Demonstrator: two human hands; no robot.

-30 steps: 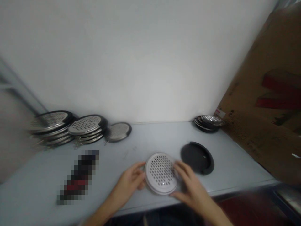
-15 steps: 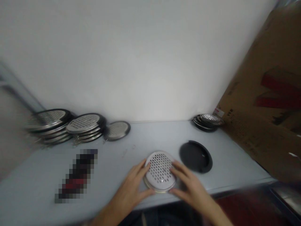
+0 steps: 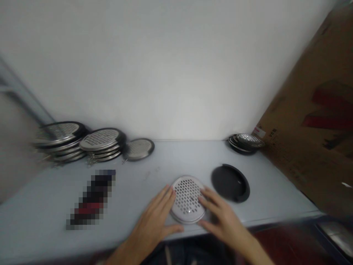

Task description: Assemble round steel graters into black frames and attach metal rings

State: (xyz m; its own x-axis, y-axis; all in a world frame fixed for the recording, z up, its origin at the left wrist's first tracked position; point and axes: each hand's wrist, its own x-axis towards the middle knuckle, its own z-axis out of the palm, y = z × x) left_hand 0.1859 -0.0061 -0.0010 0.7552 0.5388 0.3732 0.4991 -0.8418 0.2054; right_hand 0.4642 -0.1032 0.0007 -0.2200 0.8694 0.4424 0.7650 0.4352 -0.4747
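Perforated metal disc (image 3: 188, 200), pale and round with rows of oblong holes, lies flat on the desk (image 3: 143, 184) between the person's two hands. The left hand (image 3: 149, 217) is spread wide, its fingertips (image 3: 170, 192) against the disc's left rim. The right hand (image 3: 223, 217) is open too, with its fingers (image 3: 205, 198) lying over the disc's right edge. Together they frame it from both sides without closing into a firm grip (the thumbs lie low, near the desk's front edge).

Just beyond the right hand sits a dark round cover (image 3: 230, 183), and farther out on that side a small stack of discs (image 3: 245, 142) lies against a cardboard box (image 3: 309, 140). Well left of the left hand is a pixelated object (image 3: 91, 198), too obscured to name. Beyond it, two taller stacks of dark-rimmed discs (image 3: 102, 140) (image 3: 60, 135) and a single disc (image 3: 139, 149) stand near the white wall (image 3: 165, 66).
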